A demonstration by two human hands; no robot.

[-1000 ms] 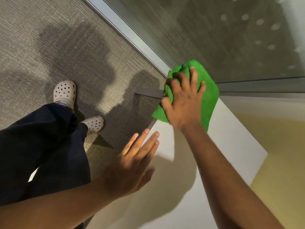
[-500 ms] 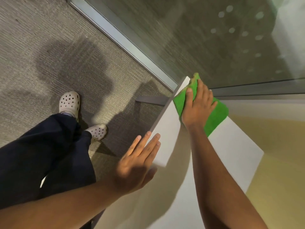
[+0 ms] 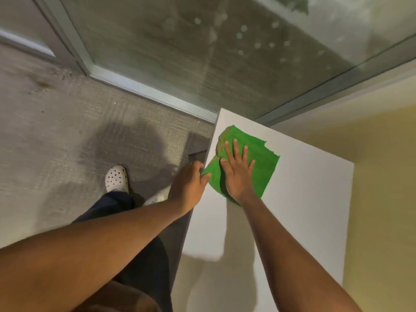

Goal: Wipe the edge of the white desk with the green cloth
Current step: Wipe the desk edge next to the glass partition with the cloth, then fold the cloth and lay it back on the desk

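Observation:
The green cloth lies spread flat on the white desk, close to its left edge and far corner. My right hand presses flat on the cloth with fingers spread. At the desk's left edge my left hand pinches the cloth's near-left corner between thumb and fingers. Part of the cloth's left side is folded up and looks darker.
Grey carpet lies left of the desk, with my feet in white clogs and dark trousers. A glass partition with a metal frame runs behind the desk's far corner. A yellow wall borders the desk's right side.
The cloth went from bunched at the desk's far corner to spread flat on the top. My right hand flattened on it. My left hand moved forward along the edge and took the cloth's corner.

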